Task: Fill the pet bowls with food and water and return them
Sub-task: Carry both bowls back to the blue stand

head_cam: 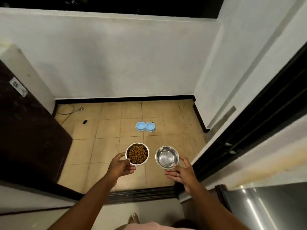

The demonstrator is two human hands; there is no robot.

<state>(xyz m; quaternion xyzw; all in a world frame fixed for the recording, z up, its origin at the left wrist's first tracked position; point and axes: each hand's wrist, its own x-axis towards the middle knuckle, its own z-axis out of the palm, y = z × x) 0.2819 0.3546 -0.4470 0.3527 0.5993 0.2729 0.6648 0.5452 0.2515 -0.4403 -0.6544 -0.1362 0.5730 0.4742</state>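
Note:
My left hand grips a steel bowl by its near rim; brown kibble fills it. My right hand holds a second steel bowl by its near edge, thumb on the rim and fingers underneath; the bowl looks shiny inside and I cannot tell whether it holds water. Both bowls hang in the air above the tiled floor. A light blue double bowl stand lies on the floor ahead, with both of its round wells showing blue.
A tan tiled floor is enclosed by white walls with a black skirting. A dark brown door stands open at left. A black sliding door frame runs along the right, its track crossing below my hands. A hose lies in the far left corner.

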